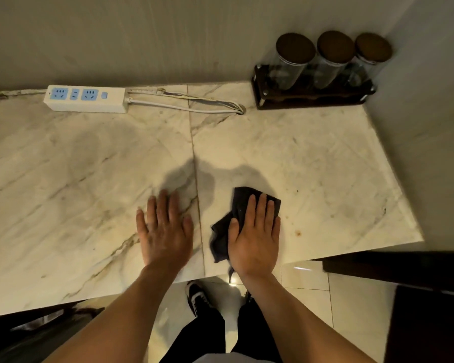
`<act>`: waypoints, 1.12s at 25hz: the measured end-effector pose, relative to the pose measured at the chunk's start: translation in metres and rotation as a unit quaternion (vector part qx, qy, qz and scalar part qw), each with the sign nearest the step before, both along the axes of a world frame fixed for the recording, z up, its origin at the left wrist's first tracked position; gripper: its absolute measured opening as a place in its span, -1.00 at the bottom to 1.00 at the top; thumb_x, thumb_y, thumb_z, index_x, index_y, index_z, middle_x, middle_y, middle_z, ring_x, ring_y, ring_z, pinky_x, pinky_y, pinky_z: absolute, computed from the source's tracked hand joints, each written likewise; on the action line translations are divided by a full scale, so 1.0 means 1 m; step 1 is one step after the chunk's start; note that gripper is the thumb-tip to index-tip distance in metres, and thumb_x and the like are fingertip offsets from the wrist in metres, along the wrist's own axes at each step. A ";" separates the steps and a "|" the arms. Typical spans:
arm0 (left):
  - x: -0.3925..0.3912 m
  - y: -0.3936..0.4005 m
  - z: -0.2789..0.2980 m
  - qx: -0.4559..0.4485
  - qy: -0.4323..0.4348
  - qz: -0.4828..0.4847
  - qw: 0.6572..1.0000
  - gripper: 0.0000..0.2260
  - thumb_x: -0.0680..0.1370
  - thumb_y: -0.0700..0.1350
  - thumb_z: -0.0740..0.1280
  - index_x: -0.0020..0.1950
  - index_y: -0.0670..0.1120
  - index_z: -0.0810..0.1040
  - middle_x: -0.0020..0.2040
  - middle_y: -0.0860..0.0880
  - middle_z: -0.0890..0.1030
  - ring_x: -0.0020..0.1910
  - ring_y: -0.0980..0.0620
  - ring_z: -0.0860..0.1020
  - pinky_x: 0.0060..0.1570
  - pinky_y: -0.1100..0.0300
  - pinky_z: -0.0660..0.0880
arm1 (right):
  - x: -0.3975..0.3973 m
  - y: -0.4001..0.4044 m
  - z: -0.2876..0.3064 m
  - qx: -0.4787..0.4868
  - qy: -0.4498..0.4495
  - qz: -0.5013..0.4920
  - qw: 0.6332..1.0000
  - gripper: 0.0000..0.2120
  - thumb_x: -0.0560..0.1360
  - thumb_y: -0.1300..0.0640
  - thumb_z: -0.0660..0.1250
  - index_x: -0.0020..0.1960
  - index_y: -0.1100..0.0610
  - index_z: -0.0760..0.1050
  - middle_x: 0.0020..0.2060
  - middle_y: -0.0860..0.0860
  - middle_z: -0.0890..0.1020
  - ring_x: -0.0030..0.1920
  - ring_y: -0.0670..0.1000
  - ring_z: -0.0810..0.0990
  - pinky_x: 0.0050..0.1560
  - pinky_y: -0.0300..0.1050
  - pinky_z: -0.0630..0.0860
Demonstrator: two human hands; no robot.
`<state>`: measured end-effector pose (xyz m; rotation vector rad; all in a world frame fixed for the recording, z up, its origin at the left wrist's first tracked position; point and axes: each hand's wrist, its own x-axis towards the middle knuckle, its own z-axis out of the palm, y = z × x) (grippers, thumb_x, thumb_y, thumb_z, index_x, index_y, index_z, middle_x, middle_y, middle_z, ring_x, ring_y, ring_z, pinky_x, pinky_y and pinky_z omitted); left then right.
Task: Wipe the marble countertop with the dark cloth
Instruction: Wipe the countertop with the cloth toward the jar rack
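Note:
The dark cloth lies crumpled near the front edge of the marble countertop, right of a seam in the stone. My right hand presses flat on top of it, fingers together and pointing away from me. The cloth sticks out past the fingertips and to the left of the thumb, and one corner hangs over the edge. My left hand rests flat on bare marble just left of the seam, fingers spread and holding nothing. Small brownish spots mark the stone right of the cloth.
A white power strip with blue sockets lies along the back wall, its cables running to a hole in the stone. A dark rack holding three lidded glass jars sits in the back right corner. A wall bounds the right side.

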<state>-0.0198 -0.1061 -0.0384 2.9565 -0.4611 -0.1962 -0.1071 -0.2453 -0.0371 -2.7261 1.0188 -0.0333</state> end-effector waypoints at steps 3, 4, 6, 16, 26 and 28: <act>0.001 0.000 0.001 -0.012 -0.002 0.002 1.000 -0.43 0.56 0.12 -0.05 0.52 -0.10 0.15 0.55 -0.12 0.17 0.52 -0.14 0.05 0.47 -0.15 -0.09 | -0.017 -0.008 0.001 -0.015 0.015 0.061 0.998 -0.40 0.56 -0.11 -0.01 0.52 0.16 0.10 0.51 0.15 0.17 0.51 0.15 0.12 0.45 0.10 0.03; 0.002 0.001 0.001 -0.015 0.001 0.002 1.000 -0.42 0.55 0.12 -0.06 0.52 -0.10 0.16 0.55 -0.12 0.17 0.52 -0.14 0.04 0.47 -0.15 -0.10 | -0.023 -0.013 0.002 -0.017 0.019 0.087 0.996 -0.40 0.56 -0.11 0.00 0.52 0.15 0.11 0.51 0.15 0.18 0.50 0.15 0.14 0.44 0.10 0.03; 0.002 0.000 0.003 -0.023 0.004 0.002 1.000 -0.42 0.54 0.11 -0.04 0.51 -0.12 0.18 0.54 -0.14 0.19 0.52 -0.17 0.04 0.47 -0.16 -0.10 | -0.034 -0.027 0.003 -0.018 0.023 0.151 0.988 -0.40 0.55 -0.10 0.03 0.51 0.15 0.14 0.51 0.14 0.19 0.50 0.13 0.14 0.43 0.11 0.06; 0.001 -0.049 0.011 -0.053 -0.002 -0.028 0.998 -0.47 0.56 0.06 -0.03 0.48 -0.14 0.23 0.49 -0.18 0.26 0.49 -0.19 0.12 0.47 -0.18 -0.02 | -0.036 -0.114 0.010 -0.028 0.068 0.448 0.891 -0.37 0.54 -0.10 0.09 0.54 0.08 0.05 0.53 0.05 0.08 0.53 0.06 0.01 0.46 0.06 0.02; -0.001 -0.073 0.005 -0.010 0.003 0.016 1.000 -0.49 0.56 0.08 0.06 0.45 -0.13 0.24 0.47 -0.18 0.30 0.45 -0.24 0.18 0.42 -0.22 0.07 | 0.011 -0.144 0.009 -0.024 0.067 0.459 0.886 -0.38 0.54 -0.09 0.08 0.54 0.09 0.06 0.54 0.05 0.08 0.53 0.05 -0.02 0.46 0.09 0.04; -0.001 -0.073 0.005 -0.005 -0.004 0.018 1.000 -0.49 0.56 0.07 0.09 0.45 -0.15 0.26 0.45 -0.20 0.32 0.44 -0.25 0.20 0.42 -0.22 0.08 | 0.022 -0.148 0.008 -0.024 0.067 0.457 0.887 -0.38 0.54 -0.08 0.07 0.54 0.09 0.04 0.54 0.05 0.06 0.54 0.05 -0.04 0.46 0.09 0.04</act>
